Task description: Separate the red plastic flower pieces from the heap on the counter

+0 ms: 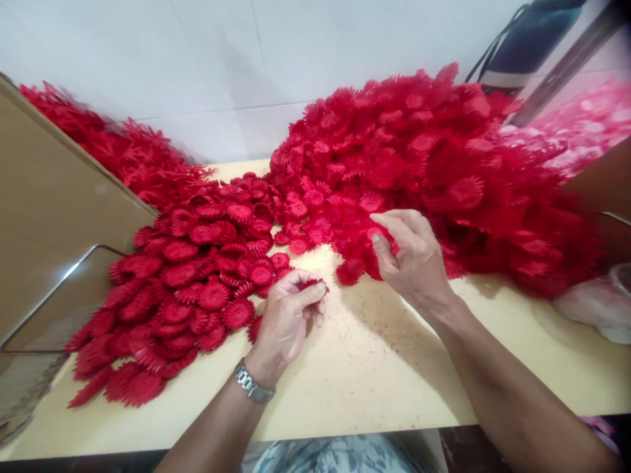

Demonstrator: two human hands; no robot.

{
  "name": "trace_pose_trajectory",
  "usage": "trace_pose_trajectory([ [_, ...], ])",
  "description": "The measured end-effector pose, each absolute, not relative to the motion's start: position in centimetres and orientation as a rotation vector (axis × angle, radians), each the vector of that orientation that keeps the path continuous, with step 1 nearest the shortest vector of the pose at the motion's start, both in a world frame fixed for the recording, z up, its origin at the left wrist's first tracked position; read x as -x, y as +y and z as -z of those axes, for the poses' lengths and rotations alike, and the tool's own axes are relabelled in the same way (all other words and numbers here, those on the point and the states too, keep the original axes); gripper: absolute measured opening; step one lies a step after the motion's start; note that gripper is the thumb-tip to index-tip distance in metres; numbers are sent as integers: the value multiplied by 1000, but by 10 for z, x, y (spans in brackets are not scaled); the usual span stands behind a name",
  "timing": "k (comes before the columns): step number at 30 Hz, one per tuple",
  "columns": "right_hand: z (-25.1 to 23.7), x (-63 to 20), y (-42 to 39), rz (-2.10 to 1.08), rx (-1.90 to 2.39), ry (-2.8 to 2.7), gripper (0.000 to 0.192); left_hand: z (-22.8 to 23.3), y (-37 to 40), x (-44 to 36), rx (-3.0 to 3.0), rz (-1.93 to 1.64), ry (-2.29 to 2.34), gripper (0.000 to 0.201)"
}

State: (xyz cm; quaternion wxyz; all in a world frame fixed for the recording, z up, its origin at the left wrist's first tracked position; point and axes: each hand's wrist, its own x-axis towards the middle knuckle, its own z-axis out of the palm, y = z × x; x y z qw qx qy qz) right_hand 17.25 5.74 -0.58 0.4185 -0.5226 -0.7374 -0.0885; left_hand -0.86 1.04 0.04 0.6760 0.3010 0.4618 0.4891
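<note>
Pinched between the thumb and fingers of my left hand [296, 303] is a small red fringed flower piece [315, 284], mostly covered by the fingers. My right hand [410, 257] reaches to the near edge of a tall heap of red flower pieces [394, 151], thumb and forefinger spread apart. Red pieces show behind those fingertips; none is plainly gripped. Left of my left hand lies a lower pile of round, fringed red flower pieces [197, 282], some seemingly stacked in layers.
Spiky red pieces [148, 157] fill the back left beside a cardboard panel [64, 177] with a bent metal wire [54, 289]. Pink pieces [586, 128] lie at far right behind a post. A cloudy plastic bag [599, 305] rests on the pale table [365, 387].
</note>
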Motion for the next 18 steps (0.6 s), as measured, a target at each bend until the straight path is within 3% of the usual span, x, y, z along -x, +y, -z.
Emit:
trace_pose_trajectory([
  [11,6,-153,45,-39,1070,-2035,19,3,13,9,-715,-1117,1010,10],
  [18,4,-152,43,-122,1040,-2015,19,3,9,8,-752,-1022,1176,21],
])
